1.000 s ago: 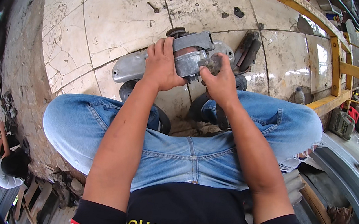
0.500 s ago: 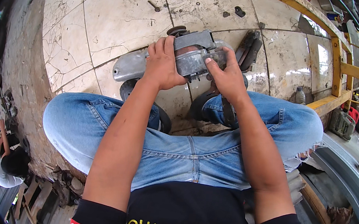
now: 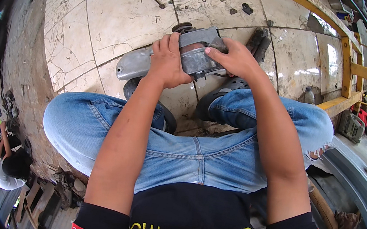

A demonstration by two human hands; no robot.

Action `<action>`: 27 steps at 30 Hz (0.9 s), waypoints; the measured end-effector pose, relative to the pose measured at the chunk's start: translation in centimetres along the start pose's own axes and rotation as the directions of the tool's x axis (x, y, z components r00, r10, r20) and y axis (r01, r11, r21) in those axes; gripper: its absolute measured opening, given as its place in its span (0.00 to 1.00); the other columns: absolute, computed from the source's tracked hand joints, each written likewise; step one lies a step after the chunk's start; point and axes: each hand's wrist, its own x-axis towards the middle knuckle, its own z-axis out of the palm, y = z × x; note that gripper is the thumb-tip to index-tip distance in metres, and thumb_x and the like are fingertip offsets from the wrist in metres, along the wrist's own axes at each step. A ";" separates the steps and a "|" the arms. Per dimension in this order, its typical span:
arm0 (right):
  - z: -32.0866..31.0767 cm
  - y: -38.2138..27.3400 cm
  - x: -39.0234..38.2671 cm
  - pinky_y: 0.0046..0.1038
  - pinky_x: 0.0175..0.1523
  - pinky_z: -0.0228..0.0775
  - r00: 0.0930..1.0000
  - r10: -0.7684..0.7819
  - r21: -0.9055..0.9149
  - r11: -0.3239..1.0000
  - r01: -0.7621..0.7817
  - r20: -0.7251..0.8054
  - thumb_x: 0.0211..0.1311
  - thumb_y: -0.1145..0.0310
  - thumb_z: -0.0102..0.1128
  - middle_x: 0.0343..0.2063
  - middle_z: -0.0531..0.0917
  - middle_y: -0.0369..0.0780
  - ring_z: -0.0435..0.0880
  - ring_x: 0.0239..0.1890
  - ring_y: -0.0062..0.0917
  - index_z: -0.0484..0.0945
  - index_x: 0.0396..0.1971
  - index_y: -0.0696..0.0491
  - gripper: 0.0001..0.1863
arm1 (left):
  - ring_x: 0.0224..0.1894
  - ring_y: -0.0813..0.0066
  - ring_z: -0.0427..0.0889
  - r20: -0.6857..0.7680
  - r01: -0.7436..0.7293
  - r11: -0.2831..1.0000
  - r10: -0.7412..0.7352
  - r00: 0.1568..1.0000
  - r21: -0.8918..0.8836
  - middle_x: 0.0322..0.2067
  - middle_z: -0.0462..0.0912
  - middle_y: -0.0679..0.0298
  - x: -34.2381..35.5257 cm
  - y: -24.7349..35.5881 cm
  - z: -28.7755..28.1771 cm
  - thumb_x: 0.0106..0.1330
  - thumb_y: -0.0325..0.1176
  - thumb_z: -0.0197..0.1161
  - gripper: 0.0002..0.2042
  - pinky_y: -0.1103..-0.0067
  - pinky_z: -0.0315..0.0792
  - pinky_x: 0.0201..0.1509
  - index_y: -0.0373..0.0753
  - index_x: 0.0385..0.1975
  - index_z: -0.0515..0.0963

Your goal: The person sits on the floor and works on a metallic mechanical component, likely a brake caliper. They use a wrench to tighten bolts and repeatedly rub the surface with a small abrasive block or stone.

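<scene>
Over the tiled floor (image 3: 121, 21), we have the grey metal machine (image 3: 197, 62) between our two hands: our left hand (image 3: 166, 63) curls around its left side, thumb at the near edge; our right hand (image 3: 237, 59) clasps its right end, thumb on top.

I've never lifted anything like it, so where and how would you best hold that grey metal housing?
Probably by both ends of the grey metal housing, one hand from each side: it is bulky and longer from left to right. The left hand spans its left end, thumb near, fingers far. I'd avoid the round disc at the far edge.
</scene>
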 end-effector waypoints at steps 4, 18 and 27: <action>0.8 1.5 -0.5 0.36 0.45 0.76 0.976 -0.088 -0.030 0.996 0.084 -0.198 0.57 0.42 0.69 0.33 0.86 0.51 0.86 0.37 0.36 0.80 0.44 0.66 0.36 | 0.67 0.43 0.56 -0.014 -0.013 1.000 0.013 1.000 -0.005 0.65 0.56 0.48 0.1 0.0 0.0 0.32 0.43 0.82 0.62 0.58 0.62 0.71 0.38 0.70 0.47; 2.0 0.6 -0.8 0.42 0.50 0.74 0.974 -0.027 -0.013 1.000 0.025 -0.227 0.54 0.40 0.69 0.36 0.84 0.57 0.85 0.44 0.49 0.81 0.42 0.64 0.37 | 0.66 0.43 0.57 0.000 -0.022 1.000 0.022 1.000 0.006 0.65 0.56 0.47 0.2 -0.1 0.0 0.33 0.43 0.82 0.62 0.58 0.62 0.71 0.37 0.70 0.47; 2.3 0.3 -1.4 0.40 0.46 0.74 0.982 -0.039 0.041 0.998 0.047 -0.187 0.56 0.43 0.70 0.33 0.84 0.58 0.85 0.39 0.46 0.81 0.40 0.66 0.35 | 0.68 0.43 0.56 0.003 -0.010 1.000 0.010 1.000 0.007 0.66 0.56 0.49 0.0 -0.1 -0.1 0.33 0.43 0.83 0.63 0.55 0.63 0.70 0.38 0.71 0.46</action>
